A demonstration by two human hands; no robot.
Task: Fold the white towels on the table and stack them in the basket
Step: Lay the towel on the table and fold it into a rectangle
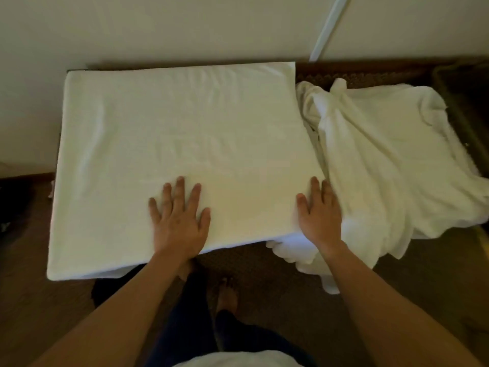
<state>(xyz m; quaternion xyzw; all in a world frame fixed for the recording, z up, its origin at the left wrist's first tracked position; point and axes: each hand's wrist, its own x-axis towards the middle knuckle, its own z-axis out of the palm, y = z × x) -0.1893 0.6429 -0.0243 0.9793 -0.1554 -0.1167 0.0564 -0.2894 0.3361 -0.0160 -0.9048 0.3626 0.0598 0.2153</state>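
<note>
Your left hand (180, 221) lies flat with fingers spread and straight, palm down on the near part of the spread towel (174, 144), gripping nothing. Your right hand (318, 215) is also flat and straight-fingered, pressing down at that towel's near right corner, with its outer edge just beside the crumpled pile (389, 165).

The towel under your palms is white, laid out as a broad smooth rectangle. It covers most of the left part of the table (365, 71), its far edge close to the wall (185, 27) and its left and near edges overhanging the tabletop. A few soft creases run across its far half and down its left side; the near part around your hands looks smoothed. A second layer of white cloth peeks out under the near edge.

To the right, the pile of white towels lies bunched and twisted, with deep folds, and part of it hangs off the table's near edge. It touches the right edge of the flat towel.

At the far right a dark rim shows, perhaps the basket (460, 102), but it is too dim to be sure. Below, your bare feet (227, 295) stand on the dark floor (31, 300).
</note>
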